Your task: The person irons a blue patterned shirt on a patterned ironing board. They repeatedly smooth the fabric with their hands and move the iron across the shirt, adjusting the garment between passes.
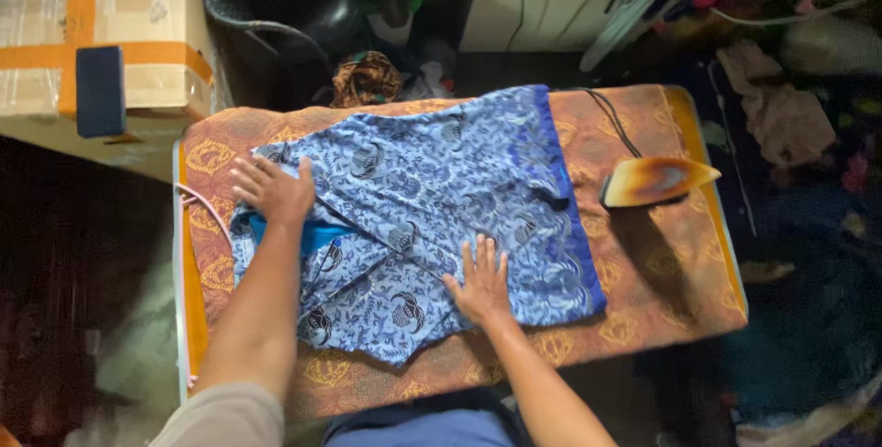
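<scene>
- You are pressing both palms flat on the blue patterned garment (432,208), which is lying spread across the middle of the ironing board (661,300), reaching from its left end to a little past its centre.
- Your left hand (271,190) is resting open on the far-left part of the cloth, fingers spread, its grip closed on nothing.
- Your right hand (480,282) is lying open near the near edge of the garment, fingers fanned and flat; that grip is also apart, only pushing down.
- The cloth is looking thin, light and limp: it is folding over itself in soft ridges, and a plain bright-blue inner band (308,234) is showing just beside your left wrist.
- Judging from that drape, it is likely sliding easily over the orange-gold board cover, so flat palms are holding it better than a pinch in the middle.
- For lifting, the darker blue hem (562,199) along the right side and the near edge are looking like the firmest places to pinch.
- The iron (657,181) is sitting to the right, just off the hem, its cord (611,121) trailing toward the far side.
- A taped cardboard box (101,33) is standing at far left.
</scene>
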